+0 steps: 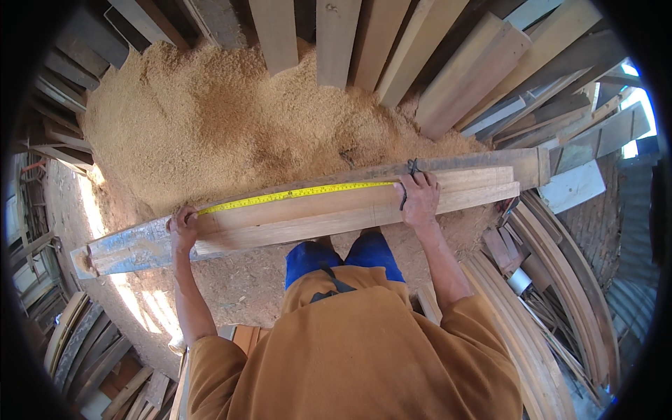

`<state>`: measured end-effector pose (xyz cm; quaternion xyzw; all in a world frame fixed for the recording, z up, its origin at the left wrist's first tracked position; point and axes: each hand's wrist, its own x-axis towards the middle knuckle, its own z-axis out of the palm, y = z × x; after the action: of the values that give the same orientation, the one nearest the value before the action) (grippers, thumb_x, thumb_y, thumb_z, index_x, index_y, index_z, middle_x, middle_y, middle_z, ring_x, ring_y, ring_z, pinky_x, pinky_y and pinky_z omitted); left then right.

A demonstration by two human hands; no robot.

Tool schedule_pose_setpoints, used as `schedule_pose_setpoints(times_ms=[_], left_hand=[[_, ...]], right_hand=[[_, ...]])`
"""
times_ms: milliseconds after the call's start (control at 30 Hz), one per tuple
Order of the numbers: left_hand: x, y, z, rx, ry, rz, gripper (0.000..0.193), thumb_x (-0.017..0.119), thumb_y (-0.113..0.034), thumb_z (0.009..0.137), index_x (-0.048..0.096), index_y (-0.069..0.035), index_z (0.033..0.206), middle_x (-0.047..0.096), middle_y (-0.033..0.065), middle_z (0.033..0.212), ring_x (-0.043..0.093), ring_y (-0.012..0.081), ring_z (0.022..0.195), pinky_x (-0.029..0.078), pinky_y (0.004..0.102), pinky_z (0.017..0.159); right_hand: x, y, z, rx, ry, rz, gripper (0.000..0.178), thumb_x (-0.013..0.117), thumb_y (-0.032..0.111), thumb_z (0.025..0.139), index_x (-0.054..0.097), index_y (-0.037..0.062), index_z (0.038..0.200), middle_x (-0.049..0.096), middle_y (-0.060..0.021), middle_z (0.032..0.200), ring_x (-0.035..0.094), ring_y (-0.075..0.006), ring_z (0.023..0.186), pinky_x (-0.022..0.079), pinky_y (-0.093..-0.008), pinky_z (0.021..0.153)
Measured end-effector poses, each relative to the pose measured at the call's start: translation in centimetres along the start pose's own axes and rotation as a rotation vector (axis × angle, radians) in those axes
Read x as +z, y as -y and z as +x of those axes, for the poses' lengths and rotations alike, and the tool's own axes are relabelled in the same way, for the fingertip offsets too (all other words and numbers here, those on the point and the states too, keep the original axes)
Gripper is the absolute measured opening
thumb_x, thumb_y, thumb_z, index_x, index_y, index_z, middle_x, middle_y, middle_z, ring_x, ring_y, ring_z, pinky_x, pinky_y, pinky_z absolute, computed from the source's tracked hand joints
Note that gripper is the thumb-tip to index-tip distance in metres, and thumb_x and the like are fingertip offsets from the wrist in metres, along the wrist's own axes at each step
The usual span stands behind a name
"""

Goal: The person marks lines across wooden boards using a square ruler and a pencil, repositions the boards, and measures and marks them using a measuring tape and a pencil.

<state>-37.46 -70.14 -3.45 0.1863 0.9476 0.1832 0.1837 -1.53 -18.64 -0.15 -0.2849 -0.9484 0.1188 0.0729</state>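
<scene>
A yellow tape measure blade point(294, 193) is stretched along the top of a pale wooden board point(294, 210). At the board's left end, the curled fingers of my left hand point(183, 229) pinch the end of the blade. My right hand point(420, 199) is closed over the other end of the blade, towards the board's right end. Its fingers hide the tape's case, and a black strap point(413, 166) loops out beside them. A second long wooden piece point(350, 222) lies along the board's near side. Both rest on a long, worn plank bench point(133, 248).
A big sawdust heap point(224, 119) lies beyond the bench, with upright planks point(339, 42) leaning behind it. Stacked long boards point(518, 336) are at my right, near a white cylinder point(519, 281). More timber point(91, 350) lies at the lower left.
</scene>
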Motion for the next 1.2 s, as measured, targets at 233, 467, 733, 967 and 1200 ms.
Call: schedule_pose_setpoints(times_ms=[233,467,733,967,1200], left_hand=[[0.1,0.3,0.2,-0.010,-0.032,0.068,0.014,0.070,-0.025,0.092,0.074,-0.016,0.101,0.075,0.0071,0.100,0.069,0.0287,0.100,0.042,0.0451,0.098],[3.0,-5.3,-0.3,0.197,-0.163,0.017,0.033,0.083,-0.018,0.082,0.073,-0.019,0.114,0.070,0.0063,0.125,0.061,0.0291,0.119,0.038,0.0478,0.106],[10.3,-22.0,-3.4,0.406,0.034,0.229,0.069,0.077,-0.049,0.087,0.058,-0.014,0.143,0.060,0.0156,0.140,0.050,0.0371,0.133,0.032,0.0563,0.115],[11.8,-23.2,-1.9,0.705,0.171,0.355,0.078,0.061,-0.067,0.092,0.058,-0.006,0.140,0.061,0.0188,0.124,0.056,0.0391,0.118,0.039,0.0599,0.103],[10.9,-23.8,0.6,0.633,0.286,0.401,0.085,0.078,-0.061,0.083,0.051,-0.003,0.140,0.064,0.0226,0.120,0.061,0.0423,0.117,0.047,0.0540,0.102]], right_hand=[[-0.9,0.4,0.4,0.018,0.040,-0.011,0.020,0.071,0.029,0.093,0.072,0.0119,0.104,0.066,-0.0111,0.106,0.056,-0.0384,0.113,0.044,-0.0545,0.091],[-2.0,0.3,-0.4,0.059,0.061,0.075,0.020,0.075,0.026,0.091,0.071,0.0098,0.102,0.071,-0.0145,0.103,0.062,-0.0420,0.106,0.047,-0.0548,0.089],[-2.3,-5.3,-6.5,0.328,0.054,0.191,0.018,0.078,0.022,0.088,0.071,0.0088,0.099,0.071,-0.0159,0.087,0.067,-0.0408,0.086,0.050,-0.0503,0.087],[-2.4,-8.9,-9.9,0.634,0.002,0.239,0.030,0.079,0.026,0.087,0.071,0.0051,0.107,0.073,-0.0207,0.101,0.068,-0.0437,0.097,0.053,-0.0516,0.088],[-1.8,-8.0,-9.1,0.853,-0.045,0.326,0.039,0.079,0.032,0.088,0.068,0.0047,0.113,0.073,-0.0222,0.103,0.069,-0.0423,0.100,0.055,-0.0493,0.089]])
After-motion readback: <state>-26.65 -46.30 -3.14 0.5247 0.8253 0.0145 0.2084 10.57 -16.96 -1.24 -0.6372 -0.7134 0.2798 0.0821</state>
